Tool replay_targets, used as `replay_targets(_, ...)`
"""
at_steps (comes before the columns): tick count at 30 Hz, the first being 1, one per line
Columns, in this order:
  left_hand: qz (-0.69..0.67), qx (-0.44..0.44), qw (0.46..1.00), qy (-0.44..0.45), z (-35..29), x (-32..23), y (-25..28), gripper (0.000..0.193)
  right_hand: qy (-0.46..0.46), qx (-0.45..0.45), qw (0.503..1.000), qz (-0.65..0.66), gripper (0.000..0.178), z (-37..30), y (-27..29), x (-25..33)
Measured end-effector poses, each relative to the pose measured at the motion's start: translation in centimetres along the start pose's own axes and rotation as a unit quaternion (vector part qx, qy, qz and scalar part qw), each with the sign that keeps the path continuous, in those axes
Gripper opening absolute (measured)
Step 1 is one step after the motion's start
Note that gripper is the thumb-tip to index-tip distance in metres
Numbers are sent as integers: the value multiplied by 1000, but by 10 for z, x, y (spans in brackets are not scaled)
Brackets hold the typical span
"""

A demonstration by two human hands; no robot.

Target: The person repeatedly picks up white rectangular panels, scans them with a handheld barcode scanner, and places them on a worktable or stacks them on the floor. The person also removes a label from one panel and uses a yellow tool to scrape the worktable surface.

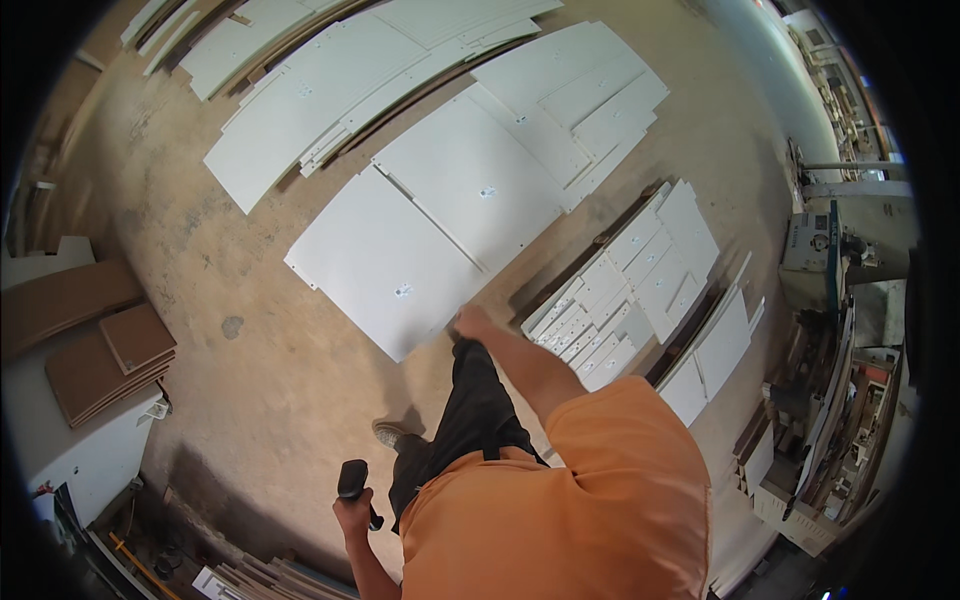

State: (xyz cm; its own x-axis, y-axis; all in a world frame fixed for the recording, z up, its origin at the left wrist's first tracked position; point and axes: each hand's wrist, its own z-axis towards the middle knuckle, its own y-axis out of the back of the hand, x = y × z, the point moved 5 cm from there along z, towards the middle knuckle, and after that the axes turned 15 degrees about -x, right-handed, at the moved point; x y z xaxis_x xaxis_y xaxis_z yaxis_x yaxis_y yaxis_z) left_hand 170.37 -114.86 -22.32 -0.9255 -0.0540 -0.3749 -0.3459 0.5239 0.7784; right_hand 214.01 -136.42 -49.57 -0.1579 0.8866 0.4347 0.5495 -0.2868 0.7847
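Note:
My left hand (352,513) is closed round the handle of a black handheld barcode scanner (353,480), held out beside my left hip. My right arm reaches forward, and my right hand (470,322) hangs near the close edge of a large white panel (375,255). Its fingers are too small and turned away to make out, and I cannot tell whether they touch anything. Small printed labels dot the panel and the white boards (470,150) laid beyond it.
More white boards (310,90) lie in rows at the far left. Smaller white pieces (610,290) are grouped to my right, with further panels (705,360) past them. Brown boards (115,350) are stacked at the left. Machinery (815,240) stands along the right side.

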Motion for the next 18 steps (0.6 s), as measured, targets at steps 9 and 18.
replay_targets(9,-86,-44,987,126,86,292,81,27,118,206,971,-25,34,-235,-191,200)
replay_targets(18,-226,-172,877,388,11,499,121,52,137,142,974,112,14,-168,-199,380)
